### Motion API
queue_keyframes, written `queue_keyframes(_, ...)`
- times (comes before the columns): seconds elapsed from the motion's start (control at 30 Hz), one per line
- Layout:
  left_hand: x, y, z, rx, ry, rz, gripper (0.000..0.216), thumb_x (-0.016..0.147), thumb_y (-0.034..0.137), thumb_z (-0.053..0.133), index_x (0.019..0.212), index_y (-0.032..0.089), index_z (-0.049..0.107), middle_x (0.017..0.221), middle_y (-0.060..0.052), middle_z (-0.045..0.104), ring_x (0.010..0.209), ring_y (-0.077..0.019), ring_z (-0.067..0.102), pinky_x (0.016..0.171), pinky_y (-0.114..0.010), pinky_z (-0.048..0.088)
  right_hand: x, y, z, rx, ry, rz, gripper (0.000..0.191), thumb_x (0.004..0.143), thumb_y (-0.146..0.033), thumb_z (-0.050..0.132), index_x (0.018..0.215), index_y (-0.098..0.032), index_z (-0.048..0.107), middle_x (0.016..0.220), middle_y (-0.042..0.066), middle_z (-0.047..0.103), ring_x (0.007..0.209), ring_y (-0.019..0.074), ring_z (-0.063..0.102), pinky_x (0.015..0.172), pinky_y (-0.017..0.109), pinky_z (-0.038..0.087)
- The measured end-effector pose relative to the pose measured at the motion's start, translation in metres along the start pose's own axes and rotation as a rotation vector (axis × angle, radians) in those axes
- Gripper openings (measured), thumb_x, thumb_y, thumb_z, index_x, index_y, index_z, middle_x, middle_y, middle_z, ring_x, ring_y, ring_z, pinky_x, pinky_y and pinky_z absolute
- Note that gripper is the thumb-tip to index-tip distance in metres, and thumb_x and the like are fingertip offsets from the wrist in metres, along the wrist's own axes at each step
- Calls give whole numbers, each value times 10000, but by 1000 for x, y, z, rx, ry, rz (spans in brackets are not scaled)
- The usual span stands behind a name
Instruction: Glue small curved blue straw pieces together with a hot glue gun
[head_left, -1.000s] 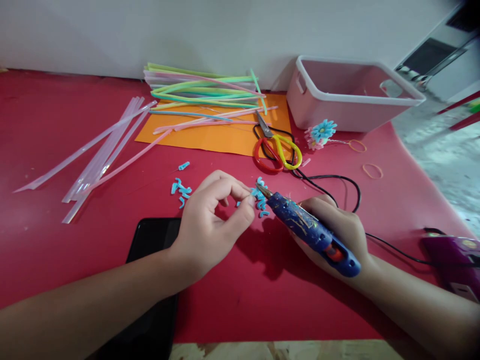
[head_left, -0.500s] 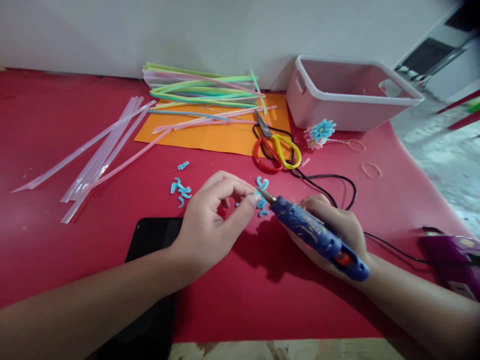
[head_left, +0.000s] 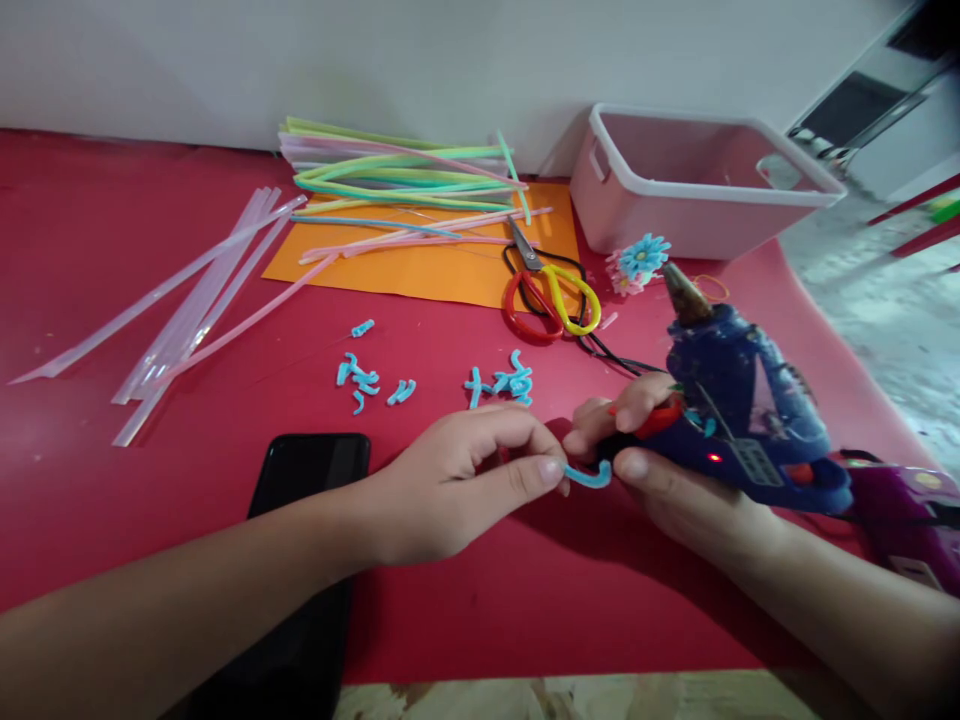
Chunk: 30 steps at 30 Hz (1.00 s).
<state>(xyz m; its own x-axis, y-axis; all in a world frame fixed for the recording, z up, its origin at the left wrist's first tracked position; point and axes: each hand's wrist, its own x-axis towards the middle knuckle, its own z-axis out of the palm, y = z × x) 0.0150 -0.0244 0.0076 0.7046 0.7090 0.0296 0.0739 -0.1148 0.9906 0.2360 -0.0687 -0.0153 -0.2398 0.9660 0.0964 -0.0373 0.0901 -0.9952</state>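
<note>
Pinched between the thumb and fingers of my left hand (head_left: pixel 480 480) is a short blue pipe cleaner piece (head_left: pixel 589 477), its free end curled up. My right hand (head_left: pixel 667 470) is closed round a worn blue hot glue gun (head_left: pixel 750 400) with a red trigger; its nozzle points up and away and a red light glows on its side. The fingertips of my right hand are close to the curled end. Beyond my hands lie a cluster of blue pipe cleaner bits (head_left: pixel 514 380), two short bits (head_left: pixel 401 391) and another small group (head_left: pixel 358 375).
Scissors (head_left: pixel 551 290) and many pipe cleaners (head_left: pixel 405 180) lie on orange paper (head_left: pixel 375 272). Clear glue sticks (head_left: pixel 202 300) are at left, a black phone (head_left: pixel 307 480) by my left forearm. A pink bin (head_left: pixel 690 215) and a blue flower (head_left: pixel 643 257) stand behind.
The glue gun has swung up and right, its nozzle now away from my left hand. My left hand has shifted right and nearer, with the blue piece now plainly visible.
</note>
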Motion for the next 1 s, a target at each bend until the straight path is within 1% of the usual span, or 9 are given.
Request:
queue_keyframes(0.13,1,-1,1,-23,0,-37,190,925,210,566,749,216,637,788,-25,692,755,-166,645,676,-280,539,2,-2,5,120,-22,-1,186,890,-325,730,953,-300,557,838,-20,742,807,198,725,734,410,626)
queue_keyframes(0.3,2,-1,0,-68,0,-115,181,917,219,565,747,218,626,757,-10,677,728,-157,650,682,-274,538,1,1,6,180,-11,63,231,872,-275,751,981,-298,549,850,-36,724,818,187,720,786,419,620)
queue_keyframes(0.4,3,-1,0,-97,-28,-140,189,918,213,553,737,218,604,742,-6,673,712,-151,647,674,-270,535,1,1,6,217,13,102,276,844,-269,777,980,-286,538,840,-31,712,802,191,713,765,408,620)
queue_keyframes(0.47,2,-1,1,-93,-38,-151,182,919,215,545,744,216,593,733,-4,654,687,-145,629,638,-261,524,2,0,7,237,18,100,268,836,-256,783,957,-279,546,811,-37,708,782,175,704,723,358,610)
queue_keyframes(0.57,0,-3,3,-104,2,-140,53,896,195,567,887,218,613,847,-23,662,738,-145,634,628,-254,527,5,-3,10,234,45,96,253,818,-261,799,914,-271,566,763,-46,709,731,145,689,664,287,583)
queue_keyframes(0.63,-2,-5,5,-148,35,-85,174,876,161,594,1038,225,606,975,-42,678,829,-149,657,694,-260,549,6,-5,12,240,81,112,267,792,-272,823,888,-265,574,751,-45,716,707,136,687,659,274,577)
queue_keyframes(0.7,-3,-6,5,-178,46,-36,245,868,173,645,1102,229,601,1019,-44,688,844,-143,664,712,-255,549,7,-7,13,275,111,147,277,771,-275,843,871,-261,585,751,-43,720,705,130,690,664,264,577)
queue_keyframes(0.8,-2,-7,4,-129,57,-17,208,839,261,741,1021,204,657,934,-26,699,752,-126,642,638,-232,515,6,-7,14,333,130,196,285,751,-254,861,866,-257,600,747,-43,710,707,115,684,657,232,565)
queue_keyframes(1.0,-1,-9,1,-14,34,14,109,846,259,752,847,170,689,814,3,717,714,-102,623,678,-219,495,2,-3,11,364,50,223,290,798,-235,826,935,-273,574,786,-37,722,768,134,700,706,260,579)
